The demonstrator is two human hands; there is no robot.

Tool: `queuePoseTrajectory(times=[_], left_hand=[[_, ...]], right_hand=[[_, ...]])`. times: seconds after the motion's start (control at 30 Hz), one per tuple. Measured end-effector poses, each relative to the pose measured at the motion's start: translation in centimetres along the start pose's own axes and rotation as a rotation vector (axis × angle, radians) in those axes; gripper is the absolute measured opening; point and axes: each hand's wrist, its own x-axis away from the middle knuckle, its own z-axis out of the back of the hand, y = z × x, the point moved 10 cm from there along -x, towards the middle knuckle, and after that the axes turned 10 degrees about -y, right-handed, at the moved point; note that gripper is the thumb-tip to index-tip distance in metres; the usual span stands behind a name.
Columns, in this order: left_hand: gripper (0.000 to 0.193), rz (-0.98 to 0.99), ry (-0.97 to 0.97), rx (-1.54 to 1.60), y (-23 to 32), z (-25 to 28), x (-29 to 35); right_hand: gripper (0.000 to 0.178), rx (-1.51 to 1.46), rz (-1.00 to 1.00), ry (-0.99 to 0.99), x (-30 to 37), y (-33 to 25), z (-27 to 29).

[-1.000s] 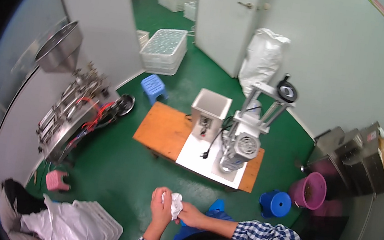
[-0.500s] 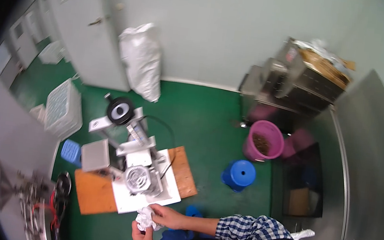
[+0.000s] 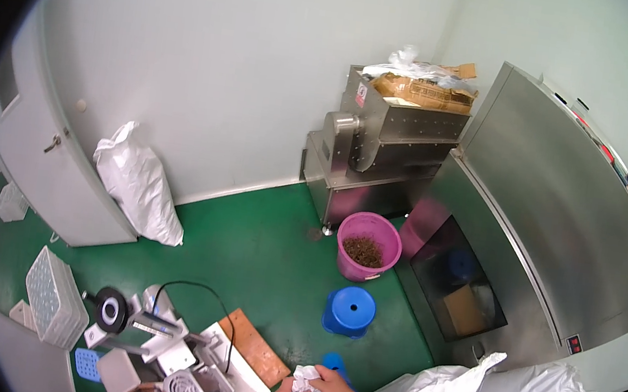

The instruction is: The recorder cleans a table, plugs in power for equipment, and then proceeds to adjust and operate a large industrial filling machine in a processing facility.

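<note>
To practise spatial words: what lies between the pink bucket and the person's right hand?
In the head view, a blue stool and blue footwear lie between the pink bucket and right hand.

Bright, diffuse light is falling evenly, the steel cabinet (image 3: 559,204) is reflecting a soft sheen, and the fisheye is bending straight edges toward a black rim.

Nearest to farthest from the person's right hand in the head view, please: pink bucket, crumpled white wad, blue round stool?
1. Crumpled white wad: in the right hand's grip, at its left side.
2. Blue round stool: on the floor ahead.
3. Pink bucket: just beyond the stool.
</note>
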Motion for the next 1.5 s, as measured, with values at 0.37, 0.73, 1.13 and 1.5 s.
queuePoseTrajectory(times=[0.37, 0.73, 1.13, 1.5], left_hand=[[0.027, -0.013, 0.029, -0.164, 7.4, 1.9, -19.2], [0.032, 0.043, -0.011, -0.271, 7.7, 4.4, -28.5], [0.029, 0.167, 0.174, -0.261, 4.3, 21.8, -42.3], [0.027, 0.300, 0.366, -0.150, 3.4, 39.6, -54.7]], right_hand=[[0.030, -0.252, 0.070, 0.342, -7.7, -3.1, 28.0], [0.033, -0.335, -0.068, 0.404, -16.2, -2.4, 36.7], [0.039, 0.173, 0.063, 0.332, -40.3, -15.8, 38.1], [0.038, 0.992, 0.273, 0.298, -72.7, -41.1, 42.8]])
